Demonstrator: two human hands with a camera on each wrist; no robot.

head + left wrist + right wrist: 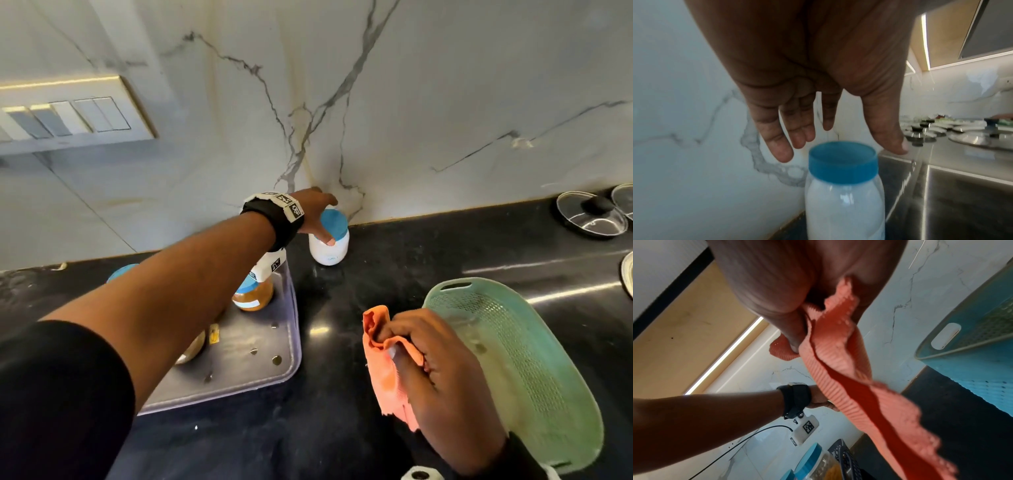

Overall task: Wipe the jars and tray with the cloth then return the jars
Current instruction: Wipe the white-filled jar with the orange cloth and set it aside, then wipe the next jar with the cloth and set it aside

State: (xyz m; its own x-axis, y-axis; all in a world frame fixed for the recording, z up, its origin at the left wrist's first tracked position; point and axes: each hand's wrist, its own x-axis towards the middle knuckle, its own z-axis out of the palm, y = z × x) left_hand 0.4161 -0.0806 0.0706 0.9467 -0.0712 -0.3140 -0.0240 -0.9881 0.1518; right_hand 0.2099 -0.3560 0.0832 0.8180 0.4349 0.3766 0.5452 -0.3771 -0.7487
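A white jar with a blue lid [329,245] stands on the black counter close to the marble wall. My left hand [322,219] hovers right over its lid [842,162] with fingers spread and straight, thumb beside the lid edge; no grip shows in the left wrist view. My right hand [404,346] grips a crumpled orange cloth [385,370], held just above the counter, also seen as the orange cloth [849,369] hanging from my fingers. A grey tray [260,370] at left holds an orange-filled jar [254,296]; two more jars are partly hidden by my left arm.
A green perforated basket [534,363] lies tilted under and to the right of my right hand. Glass pot lids [591,214] sit at the back right. A switch panel [68,116] is on the wall at left. Bare black counter [411,260] lies between jar and basket.
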